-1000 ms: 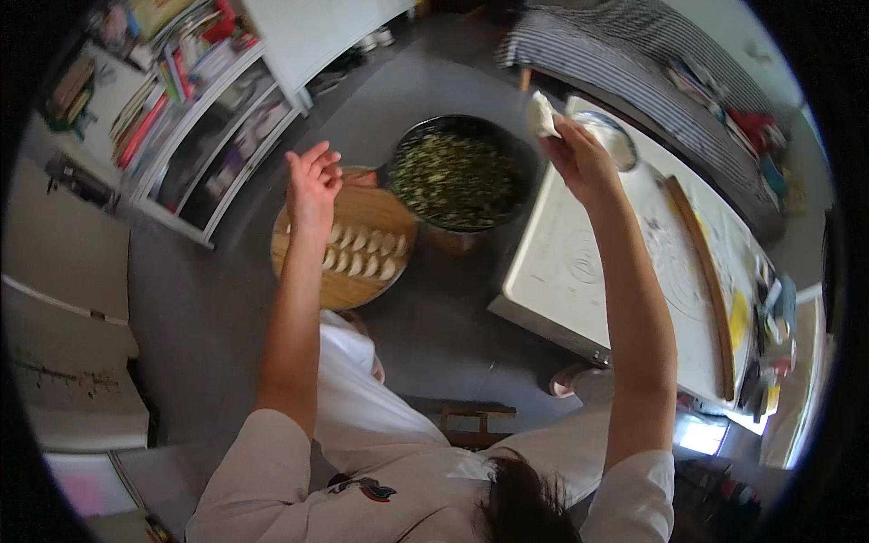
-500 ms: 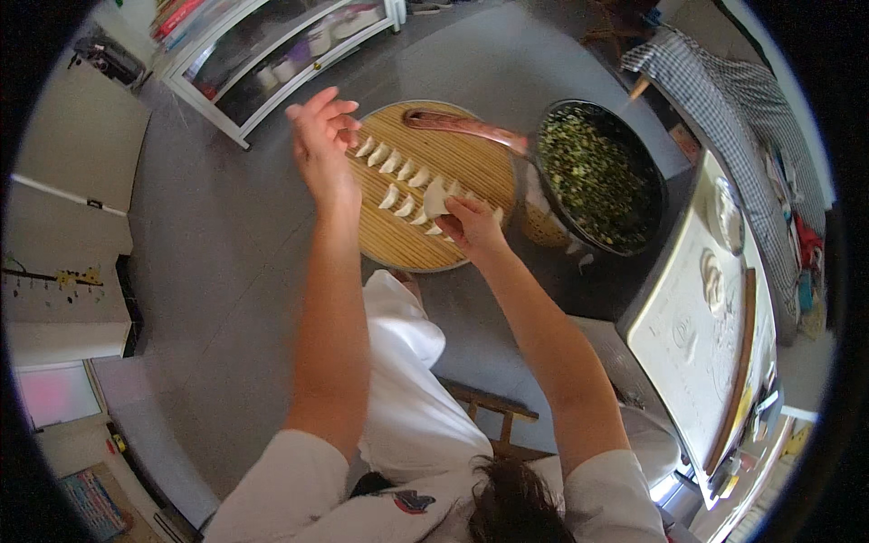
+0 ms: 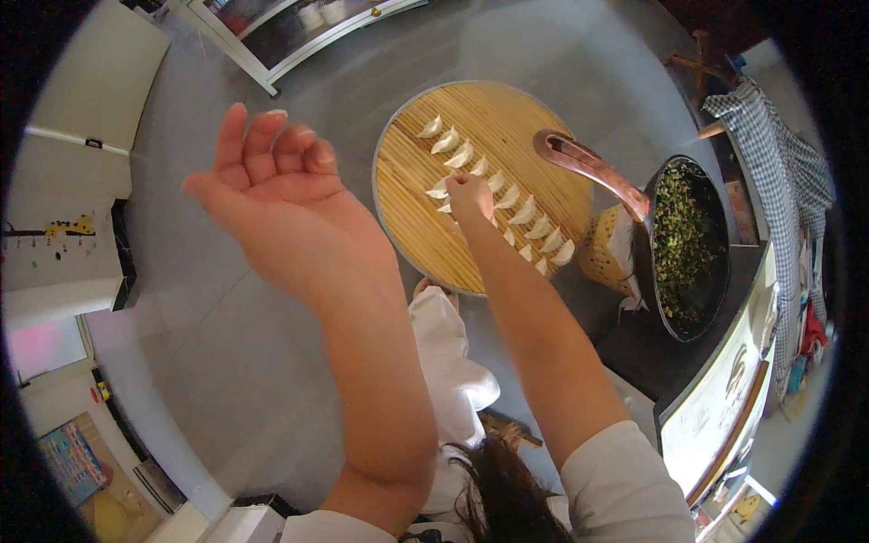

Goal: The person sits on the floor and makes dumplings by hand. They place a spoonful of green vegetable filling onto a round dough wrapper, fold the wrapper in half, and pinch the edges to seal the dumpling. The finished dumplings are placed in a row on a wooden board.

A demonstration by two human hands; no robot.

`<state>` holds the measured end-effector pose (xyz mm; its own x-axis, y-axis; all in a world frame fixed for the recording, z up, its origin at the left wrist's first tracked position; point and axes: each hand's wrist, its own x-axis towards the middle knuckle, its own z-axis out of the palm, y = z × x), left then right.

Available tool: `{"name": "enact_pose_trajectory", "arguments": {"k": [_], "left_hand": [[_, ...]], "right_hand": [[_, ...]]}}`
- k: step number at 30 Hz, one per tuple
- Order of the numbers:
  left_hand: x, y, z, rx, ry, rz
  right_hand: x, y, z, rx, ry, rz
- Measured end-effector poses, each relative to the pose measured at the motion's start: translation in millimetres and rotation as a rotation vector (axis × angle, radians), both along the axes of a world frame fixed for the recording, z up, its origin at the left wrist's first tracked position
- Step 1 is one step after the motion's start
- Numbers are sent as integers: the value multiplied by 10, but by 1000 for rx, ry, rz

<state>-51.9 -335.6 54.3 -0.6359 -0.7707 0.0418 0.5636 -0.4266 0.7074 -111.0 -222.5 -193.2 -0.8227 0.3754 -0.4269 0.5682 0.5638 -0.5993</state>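
My left hand [image 3: 281, 204] is raised over the floor, left of the tray, palm up with the fingers loosely bent and apart; nothing lies in it. My right hand [image 3: 471, 196] reaches down to the round bamboo tray [image 3: 407, 217], its fingers pinched at the dumpling rows. The dumpling in those fingers is mostly hidden beneath the hand. White crescent dumplings [image 3: 460, 155] stand in slanting rows, some close around the right hand. Right of the tray, a dark pan [image 3: 715, 299] with a copper-coloured handle [image 3: 597, 170] holds chopped green filling [image 3: 681, 244].
A yellow perforated basket [image 3: 605, 253] stands between tray and pan. At the far right are a white board [image 3: 697, 434] and a brown rolling pin [image 3: 738, 434]. Checked cloth [image 3: 769, 149] hangs behind. A white-framed cabinet [image 3: 308, 50] stands beyond the tray.
My right hand has lowered the dumpling to the tray. My left hand has come nearer and turned palm up. The view has shifted, so tray and pan appear elsewhere.
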Motion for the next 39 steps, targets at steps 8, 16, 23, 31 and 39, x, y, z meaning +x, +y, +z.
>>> {"name": "enact_pose_trajectory", "arguments": {"k": [8,16,23,31,39], "left_hand": [[-100,52,-80,71,83,-89],[-93,131,-95,44,94,-159],[-72,312,17,15,-43,-193],[130,1097,-16,-212,-143,-606],[453,2315,-312,-128,-232,-1326]], "right_hand": [[-186,-130,-70,89,-157,100],[-141,59,5,-84,-33,-34],[1074,756,1055,-854,186,-282],[2532,2308,2168,-536,527,-249],[3381,4985,2432,230,711,-547]]}}
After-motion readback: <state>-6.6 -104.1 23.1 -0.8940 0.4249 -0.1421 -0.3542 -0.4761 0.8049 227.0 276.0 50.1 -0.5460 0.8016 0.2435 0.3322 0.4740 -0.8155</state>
